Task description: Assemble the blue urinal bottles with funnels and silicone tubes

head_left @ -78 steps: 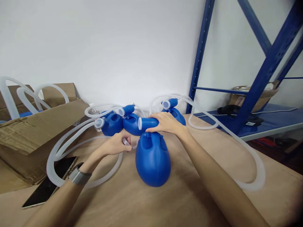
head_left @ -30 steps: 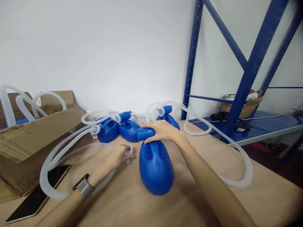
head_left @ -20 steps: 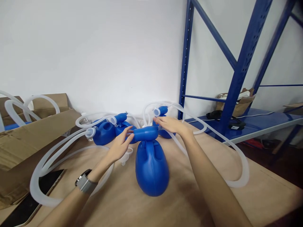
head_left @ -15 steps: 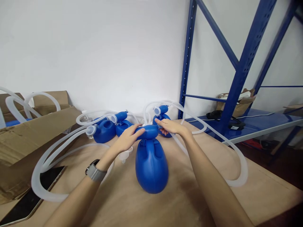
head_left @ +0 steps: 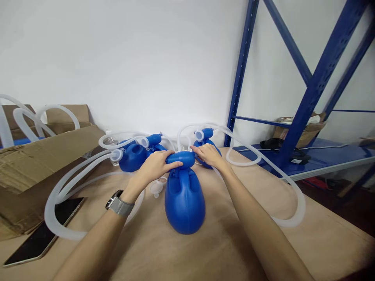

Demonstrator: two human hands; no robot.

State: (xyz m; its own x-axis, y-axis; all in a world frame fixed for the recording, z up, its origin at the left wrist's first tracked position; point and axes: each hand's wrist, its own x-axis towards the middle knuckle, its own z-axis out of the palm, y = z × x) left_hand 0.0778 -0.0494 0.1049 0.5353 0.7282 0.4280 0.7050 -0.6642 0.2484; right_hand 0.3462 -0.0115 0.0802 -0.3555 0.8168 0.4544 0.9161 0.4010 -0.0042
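A blue urinal bottle (head_left: pixel 185 207) with a moulded handle stands on the brown table in front of me, its thick neck (head_left: pixel 184 159) lying crosswise on top. My left hand (head_left: pixel 158 166) is closed around the left end of that neck, thumb along the near side. At the right end, my right hand (head_left: pixel 208 154) has its thumb against the neck's tip with the fingers bent behind. Whatever those fingers pinch is hidden. A translucent cap piece (head_left: pixel 156 189) lies just left of the bottle.
More blue bottles (head_left: pixel 133 157) with white hoses (head_left: pixel 52 207) stand behind; another bottle (head_left: pixel 207 134) is at back right. A cardboard box (head_left: pixel 43 164) and a dark tablet-like device (head_left: pixel 43 234) lie left. A blue metal rack (head_left: pixel 316 78) stands right, holding a black cable bundle (head_left: pixel 299 158).
The view has shifted slightly, so the rack sits further right. My left hand still holds the neck; my right fingers have curled further behind its end.
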